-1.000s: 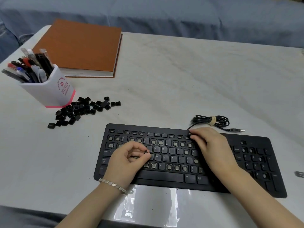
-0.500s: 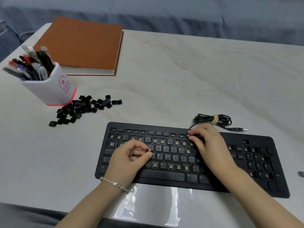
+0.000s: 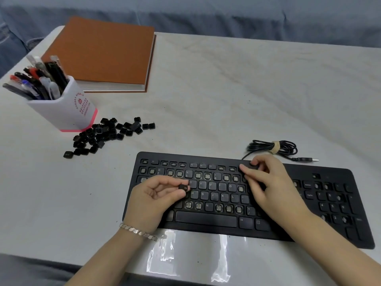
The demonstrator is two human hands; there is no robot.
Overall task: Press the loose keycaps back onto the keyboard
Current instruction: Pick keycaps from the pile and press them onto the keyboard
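The fingers (image 3: 174, 181) of the left hand (image 3: 152, 195) pinch one keycap (image 3: 183, 187) between thumb and forefinger. It hangs legend up, just above the left letter rows of the keyboard (image 3: 226, 234). Gripping it by its edges probably lets the person read the legend and match the cap to a socket before pressing.

The right hand (image 3: 268, 182) lies on the upper right of the letter block, fingers bent and tips down near the top rows. Whether they press a cap or only steady the board, I cannot tell.

Many sockets show bare pale stems, so much of the job seems left to do. The pile of loose keycaps (image 3: 107, 133) lies on the surface (image 3: 226, 89), well left of the keyboard and against a pen cup (image 3: 68, 108), within the left arm's reach. The bundled cable (image 3: 274, 148) sits behind the keyboard, out of the way.
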